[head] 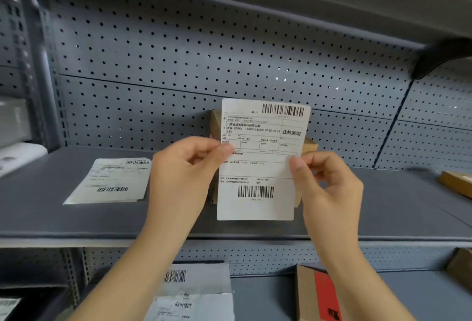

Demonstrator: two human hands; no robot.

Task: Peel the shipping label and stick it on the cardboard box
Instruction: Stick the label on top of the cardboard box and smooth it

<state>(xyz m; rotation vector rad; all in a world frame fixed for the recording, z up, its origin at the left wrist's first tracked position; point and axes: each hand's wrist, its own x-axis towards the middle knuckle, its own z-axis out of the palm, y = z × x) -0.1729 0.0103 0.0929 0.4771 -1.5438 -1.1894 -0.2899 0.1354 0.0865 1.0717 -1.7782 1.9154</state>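
Both hands hold the label upright in front of the shelf. Left hand pinches its left edge between thumb and forefinger; right hand pinches the right edge the same way, other fingers curled. Behind the sheet stands the box, mostly hidden, on the shelf against the pegboard. A stack of spare labels lies to the left, well apart.

The label looks thin, light and floppy, likely to curl and cling to itself once the backing is off. Whether the backing is off I cannot tell. A corner seems the best place to start the peel, holding edges only and keeping fingers off the adhesive.
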